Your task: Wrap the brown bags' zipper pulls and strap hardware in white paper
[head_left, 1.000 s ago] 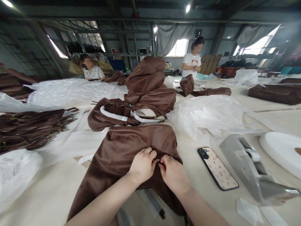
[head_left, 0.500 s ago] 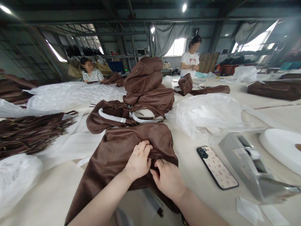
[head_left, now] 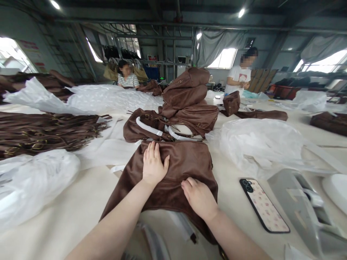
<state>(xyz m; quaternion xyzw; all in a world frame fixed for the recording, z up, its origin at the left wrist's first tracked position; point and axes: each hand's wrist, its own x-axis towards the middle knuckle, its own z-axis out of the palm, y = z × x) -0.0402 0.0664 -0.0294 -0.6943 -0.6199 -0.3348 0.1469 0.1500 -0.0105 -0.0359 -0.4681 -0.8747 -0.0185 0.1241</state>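
Note:
A brown leather bag (head_left: 187, 155) lies flat on the table in front of me. My left hand (head_left: 154, 164) rests on its upper left part, palm down with the fingers stretched forward and the thumb out to the side. On the bag's right side lies my right hand (head_left: 199, 195), its fingers loosely bent and touching the leather, with nothing visible in them. Just beyond is another brown bag (head_left: 137, 130) with white-wrapped handles (head_left: 149, 127). Clear-wrapped strips (head_left: 180, 224) show below the near edge of the bag.
More brown bags (head_left: 187, 94) are piled at the back. Brown straps with buckles (head_left: 46, 133) and plastic wrapping (head_left: 40, 180) lie left. Right are a phone (head_left: 264, 206), a grey tape dispenser (head_left: 300, 206) and clear plastic bags (head_left: 260, 141). Two people (head_left: 128, 77) are across the table.
My left hand has moved forward and left over the bag, its fingers straightening. The hands have parted. My right hand stays near the bag's right side. The view has turned left.

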